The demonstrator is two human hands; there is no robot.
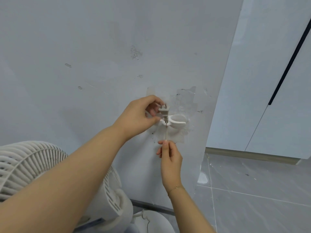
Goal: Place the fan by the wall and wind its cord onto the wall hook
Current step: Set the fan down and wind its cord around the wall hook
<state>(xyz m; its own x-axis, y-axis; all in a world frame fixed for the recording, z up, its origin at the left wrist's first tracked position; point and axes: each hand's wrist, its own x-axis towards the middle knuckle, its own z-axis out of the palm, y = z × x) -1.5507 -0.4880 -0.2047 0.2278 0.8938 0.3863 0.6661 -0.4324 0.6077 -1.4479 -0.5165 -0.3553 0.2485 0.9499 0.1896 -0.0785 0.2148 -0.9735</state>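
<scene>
Below hook point(175, 121), fan point(30, 167) beside wall point(84, 47); hands pinching plug point(164, 111), cord point(166, 132).

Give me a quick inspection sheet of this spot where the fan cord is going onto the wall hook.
Surface: grey wall, scuffed, tape residue around the hook.
Job's things: white fan standing beside the wall; white wall hook with a ring-shaped holder; plug held at the hook.
Clutter: nothing seen.
Hands: left hand pinches the plug; right hand pinches the cord below the hook.
Cables: cord runs straight down from plug to right hand; not yet wound.
Surroundings: grey tiled floor, white door with dark handle.
</scene>
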